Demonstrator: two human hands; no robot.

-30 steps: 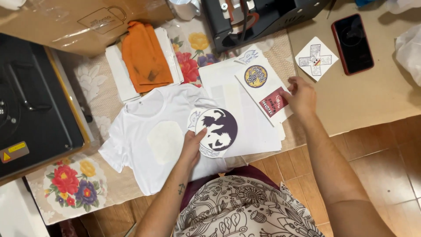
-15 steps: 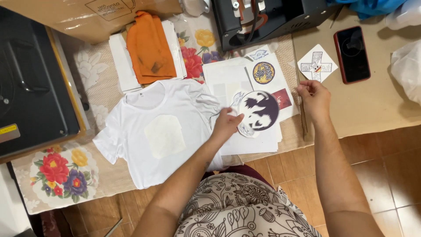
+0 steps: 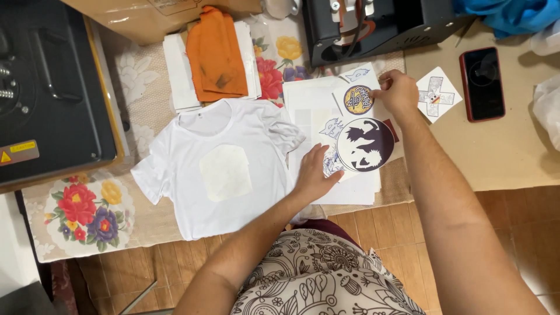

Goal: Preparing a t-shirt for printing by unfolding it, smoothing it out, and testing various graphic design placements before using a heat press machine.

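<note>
A small white T-shirt [image 3: 192,146] lies flat on the table with a pale square patch [image 3: 225,171] on its chest. To its right is a pile of white sheets [image 3: 312,111] with cut-out prints. My left hand [image 3: 315,175] rests flat on the sheets, fingertips touching a round dark purple silhouette print [image 3: 366,144]. My right hand [image 3: 398,92] reaches further back and pinches the edge of a small round yellow and purple print [image 3: 357,100].
A black heat press [image 3: 49,99] stands at the left and another black machine [image 3: 379,26] at the back. Folded white cloths with an orange cloth [image 3: 217,52] lie behind the shirt. A cross-shaped print [image 3: 436,95] and a phone [image 3: 482,83] lie at right.
The round dark print has moved off the shirt to the right, onto the paper pile, with my left hand following. My right hand has moved back to the yellow round print.
</note>
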